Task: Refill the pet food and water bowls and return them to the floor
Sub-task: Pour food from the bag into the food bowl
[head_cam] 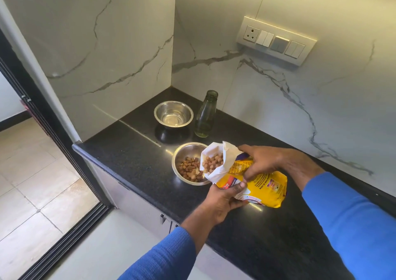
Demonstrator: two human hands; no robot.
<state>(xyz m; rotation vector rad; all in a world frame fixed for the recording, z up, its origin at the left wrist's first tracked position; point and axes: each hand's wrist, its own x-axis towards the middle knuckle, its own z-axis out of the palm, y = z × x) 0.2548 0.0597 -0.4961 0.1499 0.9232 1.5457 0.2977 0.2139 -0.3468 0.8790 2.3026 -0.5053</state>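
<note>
On the counter [132, 151], the food bowl [184, 161] sits near the front edge; the water bowl [173, 114] lies behind it toward the back corner, the bottle [205, 116] just right.

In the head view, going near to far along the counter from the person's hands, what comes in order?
Left hand and right hand gripping the yellow food bag → kibble bowl → glass bottle → far steel bowl.

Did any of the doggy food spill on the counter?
No spill shows. The kibble sits inside the near steel bowl, and the rest stays in the tilted yellow bag held by both hands. The black counter shows only reflections.
</note>
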